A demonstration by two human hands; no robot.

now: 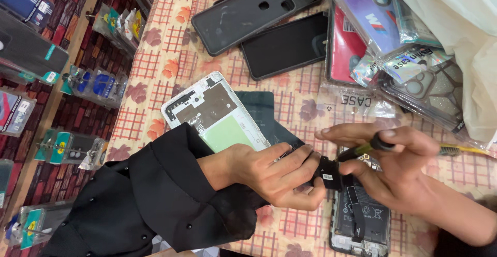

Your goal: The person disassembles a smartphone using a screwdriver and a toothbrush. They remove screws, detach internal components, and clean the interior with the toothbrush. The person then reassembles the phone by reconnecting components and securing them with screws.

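a small black phone part [327,173] is pinched in the grip of the left hand [274,174], just above the opened phone [360,215] on the desk [171,55]. a slim tool [362,151] is pinched by the right hand [398,169]. the part is judged light, thin and fragile, best held by its edges.

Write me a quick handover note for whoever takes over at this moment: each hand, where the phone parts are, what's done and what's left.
Left hand: pinches a small black part.
Right hand: holds a yellow-handled brush, its tip at that part.
Opened phone: lies under the hands, back off, battery exposed.
White phone frame: lies apart on the floral tablecloth.
Done: phone opened.
Left: part is still in hand, phone not reassembled.
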